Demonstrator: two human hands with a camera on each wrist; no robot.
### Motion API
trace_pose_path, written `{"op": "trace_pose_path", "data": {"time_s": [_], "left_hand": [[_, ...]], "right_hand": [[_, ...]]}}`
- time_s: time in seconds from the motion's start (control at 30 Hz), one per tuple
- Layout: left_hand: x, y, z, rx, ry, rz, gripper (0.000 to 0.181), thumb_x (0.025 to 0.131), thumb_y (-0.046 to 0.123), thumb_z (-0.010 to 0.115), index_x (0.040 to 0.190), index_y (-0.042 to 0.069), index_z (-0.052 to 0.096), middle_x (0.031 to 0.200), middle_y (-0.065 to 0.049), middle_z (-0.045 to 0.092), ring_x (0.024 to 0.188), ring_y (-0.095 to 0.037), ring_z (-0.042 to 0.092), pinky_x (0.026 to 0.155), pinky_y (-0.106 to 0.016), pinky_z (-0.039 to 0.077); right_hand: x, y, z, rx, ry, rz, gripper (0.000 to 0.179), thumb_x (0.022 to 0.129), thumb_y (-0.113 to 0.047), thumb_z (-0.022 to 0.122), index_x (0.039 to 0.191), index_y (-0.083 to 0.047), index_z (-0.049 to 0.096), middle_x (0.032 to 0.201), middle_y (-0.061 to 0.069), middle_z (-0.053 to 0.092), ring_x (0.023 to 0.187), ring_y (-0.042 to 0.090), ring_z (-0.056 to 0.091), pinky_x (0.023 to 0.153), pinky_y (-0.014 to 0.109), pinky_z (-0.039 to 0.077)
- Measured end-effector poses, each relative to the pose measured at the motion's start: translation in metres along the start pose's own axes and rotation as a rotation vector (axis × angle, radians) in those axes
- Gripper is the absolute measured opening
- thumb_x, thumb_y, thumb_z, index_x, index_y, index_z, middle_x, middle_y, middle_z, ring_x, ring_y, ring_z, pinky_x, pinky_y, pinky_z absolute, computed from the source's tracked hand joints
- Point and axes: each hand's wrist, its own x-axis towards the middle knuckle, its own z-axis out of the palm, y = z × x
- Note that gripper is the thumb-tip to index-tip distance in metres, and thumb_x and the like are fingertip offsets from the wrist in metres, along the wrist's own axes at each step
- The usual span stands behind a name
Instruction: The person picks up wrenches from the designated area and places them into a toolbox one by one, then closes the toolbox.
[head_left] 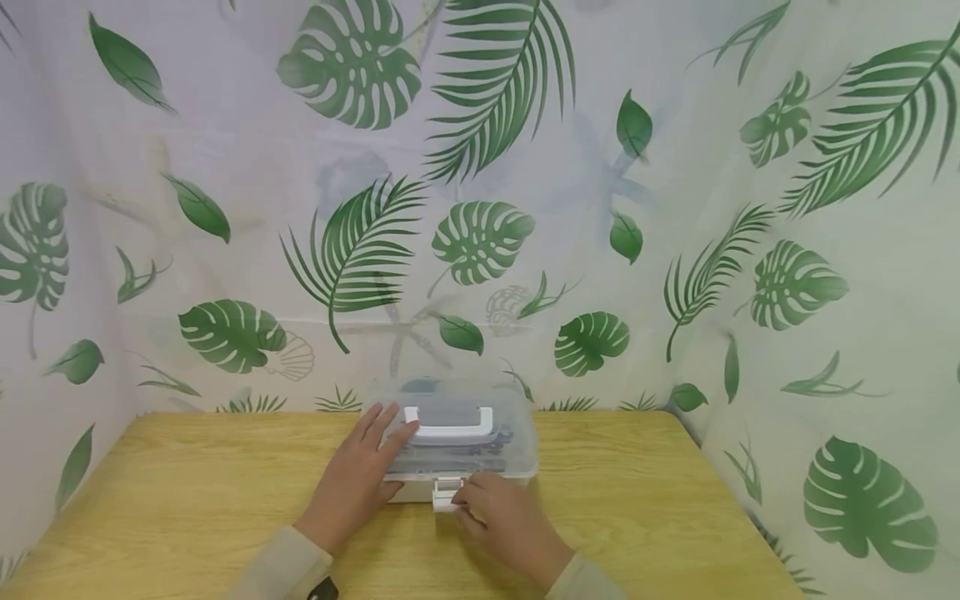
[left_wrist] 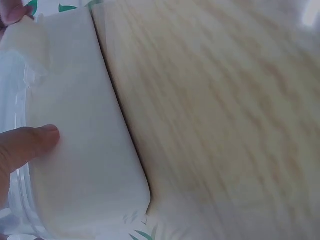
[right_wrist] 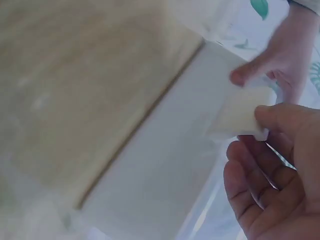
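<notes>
A plastic storage box (head_left: 517, 454) with a see-through lid and a white base stands on the table. Its white carry handle (head_left: 453, 432) lies on top, and small items show dimly inside. My left hand (head_left: 356, 479) rests on the lid's left side, fingers stretched out beside the handle. The left thumb (left_wrist: 37, 142) lies against the white front wall. At the middle of the front, my right hand (head_left: 510, 521) pinches the white latch (right_wrist: 240, 112) between thumb and forefinger. The latch is tilted outward from the wall, and the other right fingers are loosely bent below it.
The wood-grain table (head_left: 637, 517) extends to both sides of the box. Behind it hangs a white cloth backdrop (head_left: 480, 358) with green leaf prints, which also covers both sides. The box stands near the table's back edge.
</notes>
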Motion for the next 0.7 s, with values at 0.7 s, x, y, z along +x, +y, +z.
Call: {"op": "trace_pose_path", "data": {"time_s": [0.7], "left_hand": [[0.000,0.004,0.002,-0.011,0.012,-0.037,0.087,0.068,0.019,0.098,0.144,0.014,0.057,0.150,-0.022,0.052,0.143,-0.042,0.043,0.116,-0.052,0.041]], "right_hand": [[0.013,0.006,0.024,-0.301,0.241,-0.119,0.046,0.077,-0.015,0.090,0.117,-0.012,0.067,0.109,0.004,0.062,0.102,0.021,0.058,0.095,0.035,0.051]]}}
